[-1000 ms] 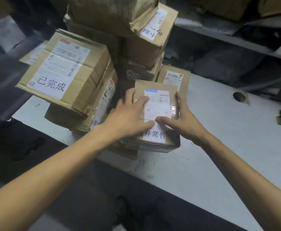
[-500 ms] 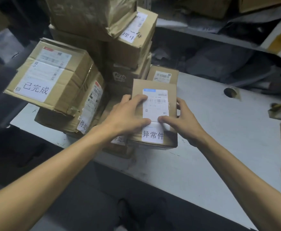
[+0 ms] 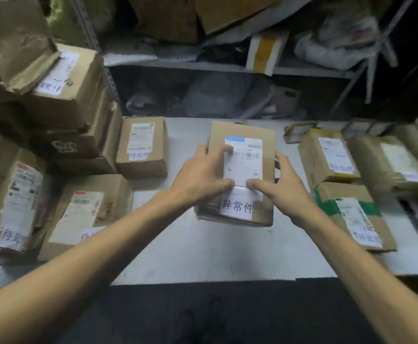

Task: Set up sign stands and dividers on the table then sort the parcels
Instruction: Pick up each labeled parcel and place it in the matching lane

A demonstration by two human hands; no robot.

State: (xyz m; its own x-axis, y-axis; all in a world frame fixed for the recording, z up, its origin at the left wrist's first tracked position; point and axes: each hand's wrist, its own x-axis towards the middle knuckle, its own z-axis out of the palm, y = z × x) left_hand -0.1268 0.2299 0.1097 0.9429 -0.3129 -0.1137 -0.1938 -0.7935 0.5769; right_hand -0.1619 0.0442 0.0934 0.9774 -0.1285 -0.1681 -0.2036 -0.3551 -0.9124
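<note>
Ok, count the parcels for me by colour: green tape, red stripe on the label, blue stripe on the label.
Green-tape parcel: 1
Red-stripe parcels: 2
Blue-stripe parcel: 1
Total: 4

- Two hands: left hand, right hand.
- One held parcel, centre.
- At least six stacked parcels, 9 o'clock.
- At least four loose parcels, 3 o'clock.
- One table.

A pale grey table spans the middle of the frame, 1 metal shelf crosses the dim upper part, and dark floor fills the bottom.
</note>
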